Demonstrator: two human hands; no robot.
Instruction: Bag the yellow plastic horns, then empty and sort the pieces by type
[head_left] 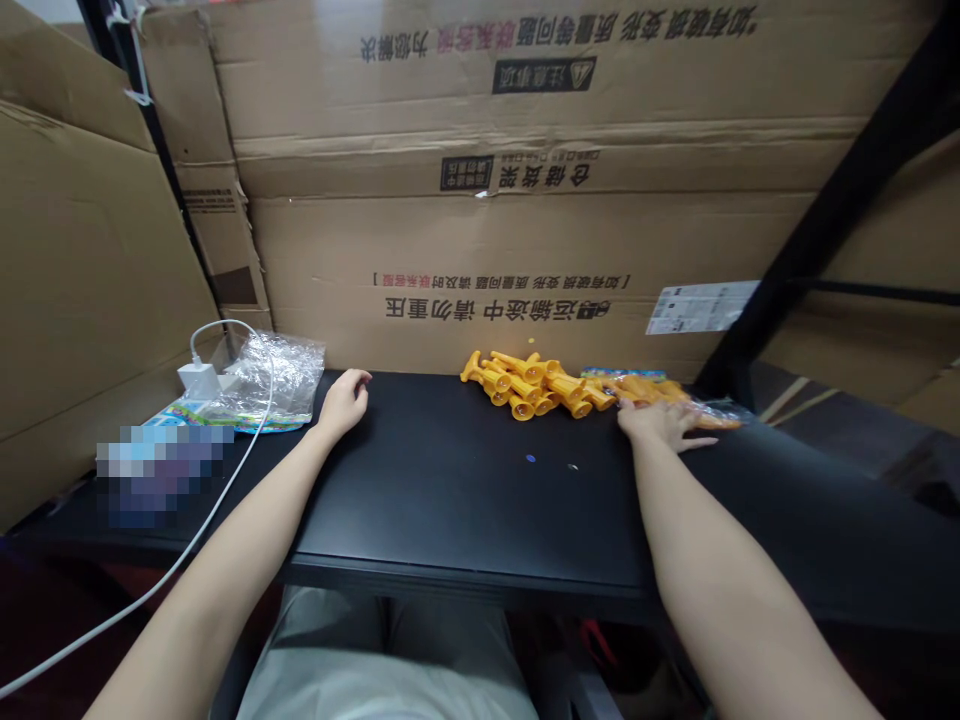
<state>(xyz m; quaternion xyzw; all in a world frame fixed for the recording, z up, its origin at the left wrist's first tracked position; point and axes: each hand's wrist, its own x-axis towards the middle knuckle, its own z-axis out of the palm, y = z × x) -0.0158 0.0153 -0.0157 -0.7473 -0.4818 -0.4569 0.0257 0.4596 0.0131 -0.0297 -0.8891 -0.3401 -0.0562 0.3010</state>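
Note:
My right hand (660, 425) lies palm down against a clear plastic bag (720, 412) with orange-yellow plastic pieces inside. Its fingers are spread, with one stretched out to the right over the black tabletop. Just left of it, a heap of yellow plastic pieces (536, 385) with flared, cup-like ends lies loose by the cardboard wall. Resting on the table at the left, my left hand (346, 402) has its fingers loosely bent and apart, with nothing visible in them. Beside that hand is a crumpled clear plastic package (281, 375) with a coloured edge.
A white charger (199, 381) sits at the left, its white cable (247, 450) running over the table's front edge. Cardboard (480, 240) closes off the back. A black metal post (825, 210) rises at the right. Small blue (531, 458) and pale bits lie mid-table.

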